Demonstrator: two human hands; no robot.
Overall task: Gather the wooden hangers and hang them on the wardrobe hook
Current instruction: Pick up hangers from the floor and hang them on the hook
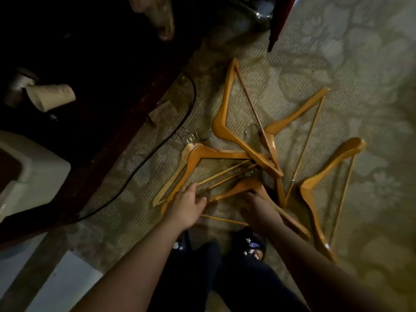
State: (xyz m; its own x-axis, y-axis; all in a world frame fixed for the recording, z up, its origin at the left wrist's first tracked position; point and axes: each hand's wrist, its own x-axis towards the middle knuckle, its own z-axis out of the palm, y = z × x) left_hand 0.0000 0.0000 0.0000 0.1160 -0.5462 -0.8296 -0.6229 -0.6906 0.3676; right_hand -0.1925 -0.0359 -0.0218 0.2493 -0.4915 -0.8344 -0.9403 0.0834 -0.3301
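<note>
Several wooden hangers lie scattered on the patterned carpet. Two stacked hangers (198, 156) lie at the left with their metal hooks pointing up-left. A long hanger (227, 122) crosses the middle, another (297, 115) reaches up-right, and one (315, 194) lies at the right. My left hand (188, 204) rests on the lower arm of the stacked pair, fingers curled around the wood. My right hand (258, 210) lies over a small hanger (245, 186) near my feet, its fingers on the wood; how firm the grip is stays unclear.
A dark wooden furniture edge (126, 122) runs diagonally at the left, with a black cable (157, 143) along it. A tipped paper cup (50, 96) lies in the dark area. A white bin (33, 172) stands at the far left. My shoes (252, 244) are below the hangers.
</note>
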